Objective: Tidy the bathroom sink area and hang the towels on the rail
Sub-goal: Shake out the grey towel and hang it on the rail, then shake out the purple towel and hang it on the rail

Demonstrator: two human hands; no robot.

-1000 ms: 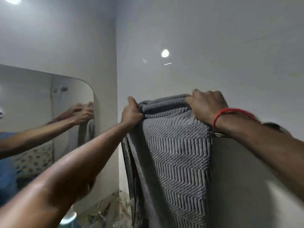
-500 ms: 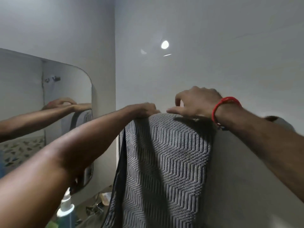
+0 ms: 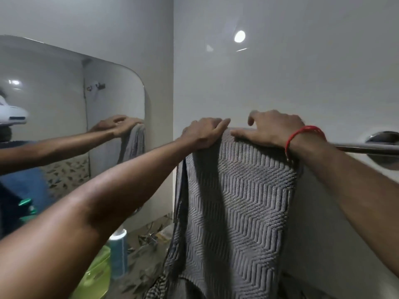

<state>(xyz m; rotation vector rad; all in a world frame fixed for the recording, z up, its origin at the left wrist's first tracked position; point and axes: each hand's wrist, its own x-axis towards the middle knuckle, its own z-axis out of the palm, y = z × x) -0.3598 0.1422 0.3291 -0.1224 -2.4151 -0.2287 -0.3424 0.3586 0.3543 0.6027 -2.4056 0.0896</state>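
Note:
A grey towel (image 3: 237,203) with a zigzag weave hangs folded over the chrome rail (image 3: 367,147) on the white wall. My left hand (image 3: 203,134) lies on the towel's top left corner, fingers curled over the fold. My right hand (image 3: 269,130), with a red thread at the wrist, presses flat on the top edge to the right, fingers spread. The rail shows only right of my right wrist; the towel and my hands hide the part beneath them. A darker cloth edge (image 3: 180,190) hangs behind the towel's left side.
A rounded mirror (image 3: 64,108) on the left wall reflects my arms and the towel. Below stand a teal bottle with a white cap (image 3: 118,253), a green plastic container (image 3: 97,275) and small clutter on the patterned counter (image 3: 146,264). A checked cloth (image 3: 157,285) lies at the bottom.
The bunched top of the towel has been laid flat over the rail. My hands went from gripping the fold to resting on top of it, and the view tilted down, showing the rail.

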